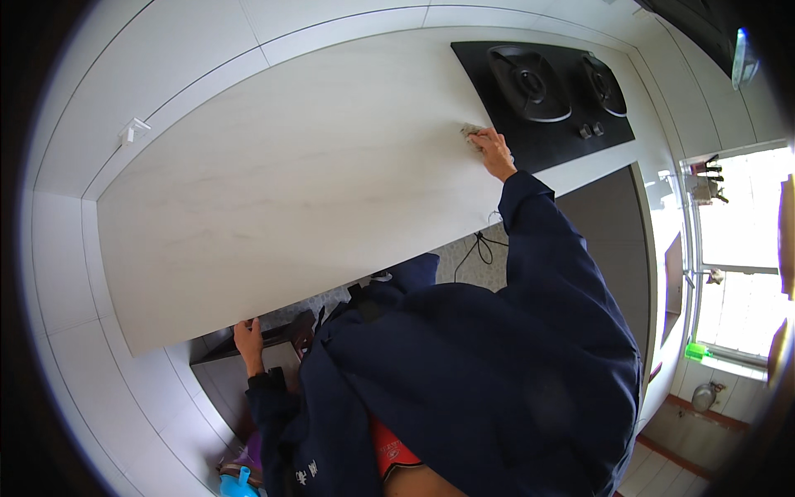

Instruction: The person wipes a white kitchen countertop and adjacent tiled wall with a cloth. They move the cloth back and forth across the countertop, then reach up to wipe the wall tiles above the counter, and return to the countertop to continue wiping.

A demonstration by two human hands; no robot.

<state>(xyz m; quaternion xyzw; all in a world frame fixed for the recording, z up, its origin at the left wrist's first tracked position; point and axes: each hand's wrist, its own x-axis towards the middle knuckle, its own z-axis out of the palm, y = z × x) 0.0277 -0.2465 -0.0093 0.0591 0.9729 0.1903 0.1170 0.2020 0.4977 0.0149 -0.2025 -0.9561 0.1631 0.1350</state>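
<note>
My right hand (497, 154) grips a crumpled, light beige cloth (471, 132) and presses it on the pale countertop (279, 168), right beside the left edge of the black gas cooktop (534, 146). Part of the cloth is covered by my fingers. At the front edge of the counter, toward its left end, my left hand (249, 341) rests with its fingertips at the rim. Nothing shows in that hand, though its palm is turned out of sight.
Two burners (530, 84) and two knobs (585, 131) sit on the cooktop. A wall socket (134, 132) is behind the counter. Below the front edge a black cable (478, 245) hangs over the pebbled floor. At right, knives (708, 180) stand by a bright window (739, 230).
</note>
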